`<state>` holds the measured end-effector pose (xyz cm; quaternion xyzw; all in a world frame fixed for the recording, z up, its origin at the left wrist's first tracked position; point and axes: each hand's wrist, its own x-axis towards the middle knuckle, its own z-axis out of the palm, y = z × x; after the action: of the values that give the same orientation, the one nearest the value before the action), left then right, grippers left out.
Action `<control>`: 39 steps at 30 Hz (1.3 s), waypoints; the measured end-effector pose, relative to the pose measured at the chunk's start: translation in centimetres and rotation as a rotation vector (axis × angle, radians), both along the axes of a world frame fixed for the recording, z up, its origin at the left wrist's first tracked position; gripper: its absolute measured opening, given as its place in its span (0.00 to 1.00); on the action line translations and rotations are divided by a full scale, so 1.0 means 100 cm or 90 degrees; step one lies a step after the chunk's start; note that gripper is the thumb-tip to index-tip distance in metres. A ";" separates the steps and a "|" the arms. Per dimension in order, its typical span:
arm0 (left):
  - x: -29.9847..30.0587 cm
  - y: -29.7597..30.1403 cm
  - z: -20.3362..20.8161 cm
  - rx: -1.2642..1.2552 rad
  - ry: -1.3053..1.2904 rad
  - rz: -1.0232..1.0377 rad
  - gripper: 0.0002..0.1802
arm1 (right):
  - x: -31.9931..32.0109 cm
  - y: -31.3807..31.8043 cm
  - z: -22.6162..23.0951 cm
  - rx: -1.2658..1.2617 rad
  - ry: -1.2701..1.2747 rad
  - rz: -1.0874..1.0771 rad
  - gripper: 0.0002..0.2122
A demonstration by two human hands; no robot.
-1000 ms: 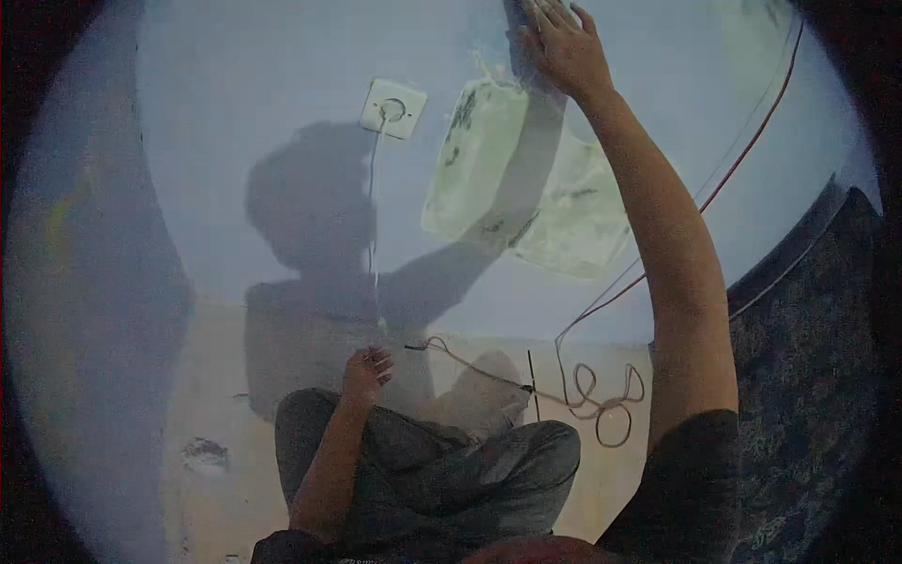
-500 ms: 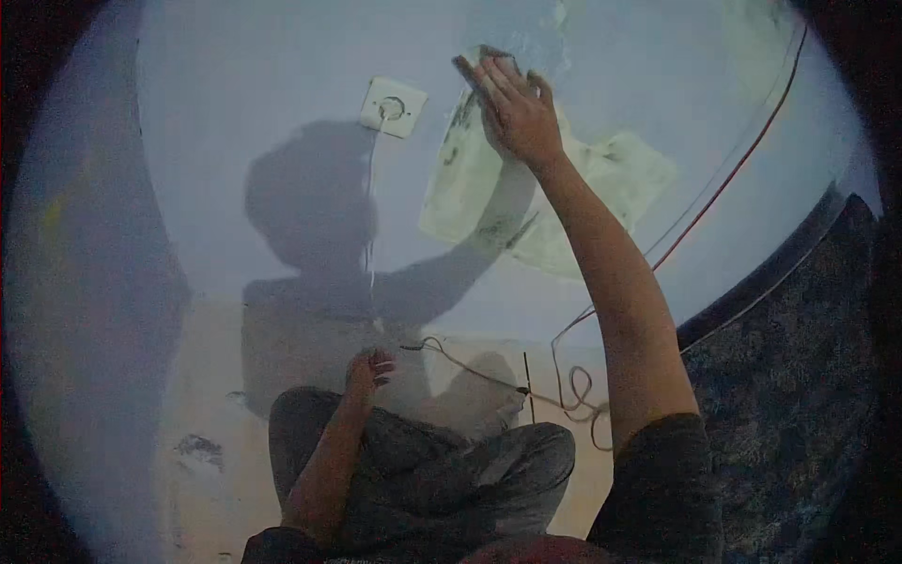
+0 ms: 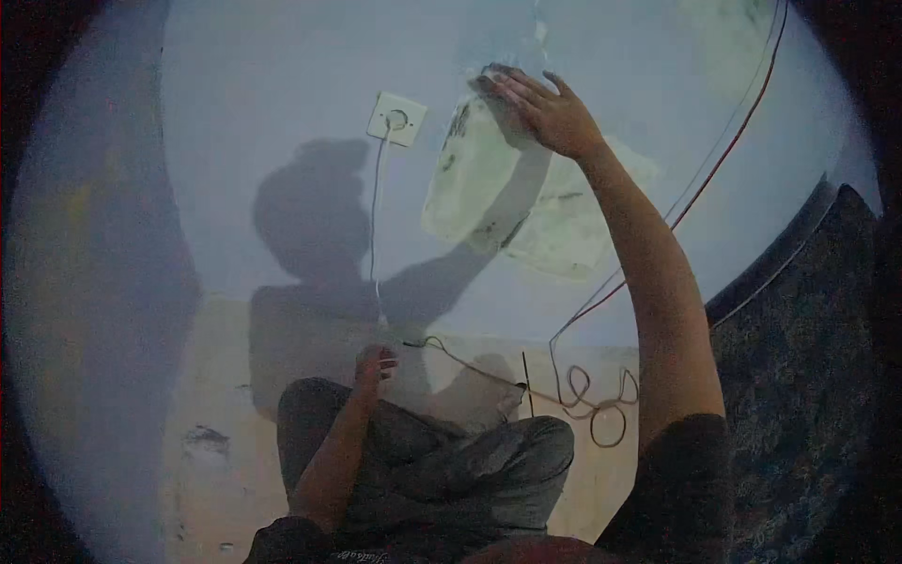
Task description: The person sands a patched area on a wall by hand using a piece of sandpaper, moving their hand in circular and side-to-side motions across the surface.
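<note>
While right fingers stretch open, pale patch lies just below; left fingers unclear.

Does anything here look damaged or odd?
Yes: the wall has a yellowish patch with dark smudges, unlike the bluish surface around it. The floor also bears a dark mark at left, and a brown cord lies in untidy loops.
</note>
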<state>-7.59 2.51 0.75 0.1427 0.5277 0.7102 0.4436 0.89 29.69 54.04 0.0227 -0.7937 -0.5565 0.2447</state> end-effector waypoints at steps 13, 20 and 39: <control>0.001 0.010 0.012 -0.007 0.010 -0.029 0.23 | -0.052 0.011 0.079 -0.103 0.252 0.055 0.26; 0.002 0.007 0.017 0.013 -0.031 -0.056 0.21 | -0.106 -0.001 -0.007 -0.133 0.355 0.225 0.24; 0.004 0.007 0.012 -0.027 0.028 -0.045 0.23 | 0.000 0.009 -0.025 -0.037 -0.079 0.006 0.25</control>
<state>-7.19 3.19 1.94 0.1673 0.5465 0.6797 0.4597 0.88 30.60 51.56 0.0538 -0.8231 -0.5297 0.1978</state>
